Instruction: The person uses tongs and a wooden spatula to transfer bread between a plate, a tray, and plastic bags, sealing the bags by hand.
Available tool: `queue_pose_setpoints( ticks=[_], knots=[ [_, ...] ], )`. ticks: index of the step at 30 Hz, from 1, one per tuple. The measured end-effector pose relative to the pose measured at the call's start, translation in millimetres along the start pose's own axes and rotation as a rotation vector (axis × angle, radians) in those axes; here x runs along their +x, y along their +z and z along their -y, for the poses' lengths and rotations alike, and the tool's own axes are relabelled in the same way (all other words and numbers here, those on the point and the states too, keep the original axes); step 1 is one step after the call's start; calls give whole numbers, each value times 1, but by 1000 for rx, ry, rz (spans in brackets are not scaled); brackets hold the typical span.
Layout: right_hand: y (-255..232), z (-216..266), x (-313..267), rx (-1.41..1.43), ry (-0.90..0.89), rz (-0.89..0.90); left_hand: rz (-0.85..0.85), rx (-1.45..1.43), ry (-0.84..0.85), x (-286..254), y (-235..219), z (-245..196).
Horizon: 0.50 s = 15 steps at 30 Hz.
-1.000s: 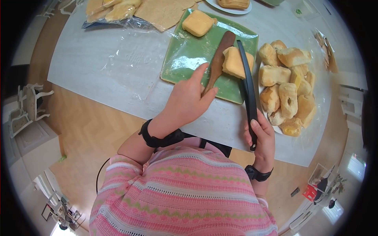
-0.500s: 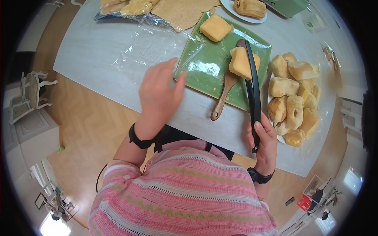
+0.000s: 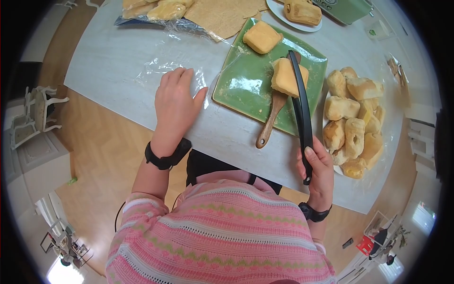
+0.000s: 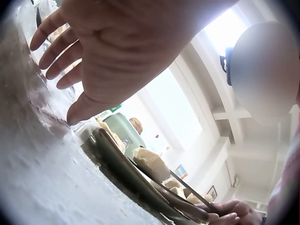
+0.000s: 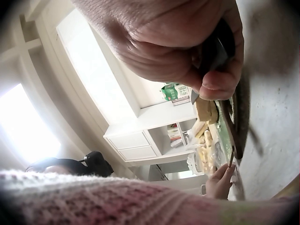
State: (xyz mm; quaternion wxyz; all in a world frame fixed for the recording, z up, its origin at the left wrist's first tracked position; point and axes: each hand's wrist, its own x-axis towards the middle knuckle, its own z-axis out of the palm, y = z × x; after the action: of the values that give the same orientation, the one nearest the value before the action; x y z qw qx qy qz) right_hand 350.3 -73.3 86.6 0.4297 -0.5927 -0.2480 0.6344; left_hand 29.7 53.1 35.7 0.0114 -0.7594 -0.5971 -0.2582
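Note:
My right hand point(image 3: 319, 165) grips black tongs point(image 3: 306, 130) by their joined end, thumb on top. The tongs' long arms reach over a square green plate point(image 3: 231, 97), one arm lying across a pale yellow block of bread point(image 3: 282, 78). Under that block runs a wooden spatula point(image 3: 272, 120), its handle sticking out past the plate's near edge. A second yellow block point(image 3: 262, 37) sits at the plate's far corner. My left hand point(image 3: 176, 102) is palm down over the table, fingers straight, beside clear plastic wrap point(image 3: 165, 59). In the left wrist view its fingers point(image 4: 61, 51) are spread, holding nothing.
Right of the green plate stands a white plate heaped with bread rolls point(image 3: 343, 109). Wrapped bread point(image 3: 163, 10) and a brown sheet point(image 3: 215, 19) lie at the back left. A small white plate point(image 3: 279, 9) with a roll and a green toaster point(image 3: 347, 9) are behind.
My left hand has let go of the wooden spatula and moved left to the plastic wrap. The spatula now rests on the plate. My right hand still holds the tongs at the bread.

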Motion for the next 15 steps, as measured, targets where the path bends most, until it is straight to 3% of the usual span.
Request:
queue_pose_setpoints(
  ticks=[8, 12, 15],
  knots=[
    [1, 0, 0, -6, -3, 3, 114, 46, -76, 5, -4, 5],
    [0, 0, 0, -7, -4, 10, 69, 70, -41, 8, -6, 12],
    [0, 5, -3, -9, -19, 8, 11, -4, -132, 18, -21, 6]
  ],
)
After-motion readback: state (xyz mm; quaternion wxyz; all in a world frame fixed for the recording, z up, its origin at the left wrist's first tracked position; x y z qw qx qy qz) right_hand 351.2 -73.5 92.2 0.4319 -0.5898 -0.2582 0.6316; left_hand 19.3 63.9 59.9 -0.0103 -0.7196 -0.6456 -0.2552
